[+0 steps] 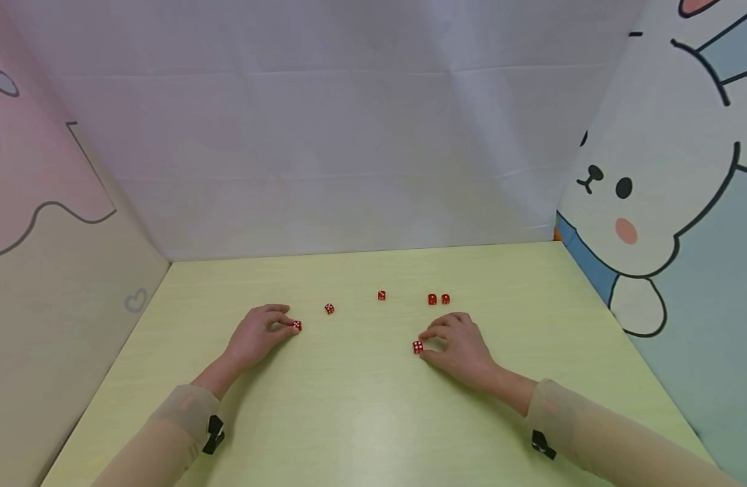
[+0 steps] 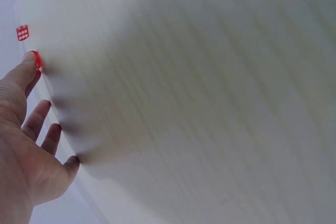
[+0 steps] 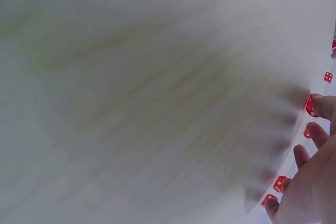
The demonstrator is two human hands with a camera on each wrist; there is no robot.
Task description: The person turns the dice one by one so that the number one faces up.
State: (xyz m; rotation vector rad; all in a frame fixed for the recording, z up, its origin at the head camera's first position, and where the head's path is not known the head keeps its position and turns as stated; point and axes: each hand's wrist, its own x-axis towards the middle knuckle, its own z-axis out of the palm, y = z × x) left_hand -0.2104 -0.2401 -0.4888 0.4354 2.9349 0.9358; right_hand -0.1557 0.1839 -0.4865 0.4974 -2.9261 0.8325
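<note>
Left hand pinches die A, left of central die; right hand pinches die B, nearer and right. Other fingers apart. Fingertip grip presumably suits small cubes. Loose die left of central die, die pair right.

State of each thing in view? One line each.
Left hand: pinching a die
Right hand: pinching a die
Left-held die: gripped at the fingertips
Right-held die: gripped at the fingertips
Left loose die: on the table, not held
Middle die: on the table, not held
Right pair of dice: on the table, side by side, not held
Backdrop: upright, creased
</note>
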